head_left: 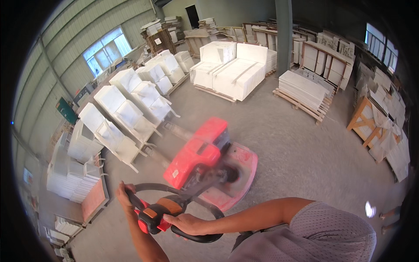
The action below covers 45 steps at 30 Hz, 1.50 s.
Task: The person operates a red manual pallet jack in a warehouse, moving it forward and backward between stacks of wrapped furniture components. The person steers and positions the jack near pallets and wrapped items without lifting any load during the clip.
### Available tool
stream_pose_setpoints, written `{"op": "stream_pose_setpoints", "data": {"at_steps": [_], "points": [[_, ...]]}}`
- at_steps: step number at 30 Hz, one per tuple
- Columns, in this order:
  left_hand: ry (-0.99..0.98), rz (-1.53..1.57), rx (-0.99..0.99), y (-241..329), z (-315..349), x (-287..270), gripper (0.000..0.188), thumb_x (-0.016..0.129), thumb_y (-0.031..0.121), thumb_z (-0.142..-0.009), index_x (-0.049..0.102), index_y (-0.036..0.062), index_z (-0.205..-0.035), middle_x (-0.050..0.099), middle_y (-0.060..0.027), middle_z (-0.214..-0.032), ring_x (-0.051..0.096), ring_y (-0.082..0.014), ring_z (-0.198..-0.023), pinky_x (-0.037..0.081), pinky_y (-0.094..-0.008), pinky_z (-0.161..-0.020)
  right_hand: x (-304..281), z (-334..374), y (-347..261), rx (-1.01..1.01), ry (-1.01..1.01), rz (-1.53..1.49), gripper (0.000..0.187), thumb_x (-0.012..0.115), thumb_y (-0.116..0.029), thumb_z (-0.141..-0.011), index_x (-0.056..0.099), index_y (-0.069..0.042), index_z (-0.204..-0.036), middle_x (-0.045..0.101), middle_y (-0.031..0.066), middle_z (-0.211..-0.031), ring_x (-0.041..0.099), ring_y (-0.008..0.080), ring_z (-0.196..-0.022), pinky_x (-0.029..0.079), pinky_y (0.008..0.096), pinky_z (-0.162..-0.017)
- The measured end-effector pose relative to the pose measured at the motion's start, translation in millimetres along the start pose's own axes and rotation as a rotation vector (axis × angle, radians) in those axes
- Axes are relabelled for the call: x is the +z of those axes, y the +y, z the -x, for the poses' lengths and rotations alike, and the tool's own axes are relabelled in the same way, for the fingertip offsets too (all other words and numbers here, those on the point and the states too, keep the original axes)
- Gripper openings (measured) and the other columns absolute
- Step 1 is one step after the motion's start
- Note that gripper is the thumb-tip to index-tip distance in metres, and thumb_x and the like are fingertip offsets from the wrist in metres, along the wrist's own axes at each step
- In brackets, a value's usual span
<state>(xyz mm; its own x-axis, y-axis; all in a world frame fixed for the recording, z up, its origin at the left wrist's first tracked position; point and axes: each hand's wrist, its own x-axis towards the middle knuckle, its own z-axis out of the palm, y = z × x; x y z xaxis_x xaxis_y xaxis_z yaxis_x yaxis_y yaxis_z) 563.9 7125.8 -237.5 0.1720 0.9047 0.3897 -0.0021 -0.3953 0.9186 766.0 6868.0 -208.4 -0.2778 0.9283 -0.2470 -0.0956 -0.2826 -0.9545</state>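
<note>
A red electric pallet truck [195,153] stands in front of me, its steering handle [168,208] tilted back towards me. My left hand [125,196] is wrapped round the black grip on the handle's left side. On the other side my right hand [188,224] closes round the right grip, with the thumb by a red control. The truck's forks [176,130] point away to the left, towards pallets of white stone slabs [114,136]. Whether the fork tips reach under a pallet, I cannot tell.
A large block of white slabs [240,70] stands on a pallet ahead, left of a grey column [284,37]. A lower slab stack [301,89] sits right of it. Wooden-framed slabs [375,118] line the right. Another person's legs [389,218] show at the right edge.
</note>
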Motion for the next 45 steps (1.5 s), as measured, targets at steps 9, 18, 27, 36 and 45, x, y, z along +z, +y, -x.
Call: {"op": "stream_pose_setpoints", "data": {"at_steps": [9,18,27,36,45], "points": [[0.07,0.052,-0.05,-11,14,34,0.058,0.043,0.033,-0.104,0.057,-0.0002,-0.06,0.057,-0.0125,-0.056,0.055,-0.0208,-0.056,0.044,-0.0335,-0.06,-61,31,-17,0.012,-0.045,0.166,0.083,0.027,-0.071,-0.098,0.061,-0.001,-0.069,0.062,0.0092,-0.065,0.061,0.0199,-0.053,0.051,0.035,-0.055],[0.344,0.092,-0.145,142,44,185,0.05,0.048,0.032,-0.103,0.055,0.0045,-0.062,0.053,-0.0071,-0.056,0.05,-0.0164,-0.052,0.042,-0.0313,-0.053,-210,188,-143,-0.118,-0.117,0.213,0.052,0.035,-0.054,-0.104,0.045,-0.017,-0.138,0.064,0.0054,-0.075,0.061,0.0158,-0.055,0.051,0.0324,-0.049],[0.463,-0.362,-0.159,146,69,366,0.054,0.046,0.038,-0.102,0.057,0.0046,-0.061,0.055,-0.0037,-0.057,0.05,-0.0132,-0.055,0.038,-0.0293,-0.055,-378,226,-137,-0.17,0.423,1.2,0.071,0.038,-0.062,-0.098,0.073,-0.003,-0.081,0.071,0.0164,-0.081,0.068,0.0325,-0.091,0.052,0.0487,-0.075],[-0.24,-0.944,0.046,195,34,504,0.043,0.06,0.041,-0.089,0.067,0.0003,-0.078,0.064,-0.0233,-0.072,0.062,-0.0419,-0.068,0.048,-0.0499,-0.065,-579,199,-162,-0.5,0.43,1.296,0.036,0.067,-0.043,-0.086,0.071,-0.01,-0.074,0.064,0.01,-0.065,0.063,0.0289,-0.059,0.047,0.0399,-0.054],[-1.087,-0.593,-0.148,181,-77,580,0.051,0.069,0.052,-0.083,0.064,0.0018,-0.083,0.063,-0.0181,-0.068,0.063,-0.0386,-0.066,0.049,-0.0464,-0.064,-722,140,-205,-0.626,0.288,1.276,0.034,0.074,-0.045,-0.074,0.067,-0.012,-0.067,0.06,0.0066,-0.059,0.06,0.0272,-0.055,0.045,0.0389,-0.052]]}}
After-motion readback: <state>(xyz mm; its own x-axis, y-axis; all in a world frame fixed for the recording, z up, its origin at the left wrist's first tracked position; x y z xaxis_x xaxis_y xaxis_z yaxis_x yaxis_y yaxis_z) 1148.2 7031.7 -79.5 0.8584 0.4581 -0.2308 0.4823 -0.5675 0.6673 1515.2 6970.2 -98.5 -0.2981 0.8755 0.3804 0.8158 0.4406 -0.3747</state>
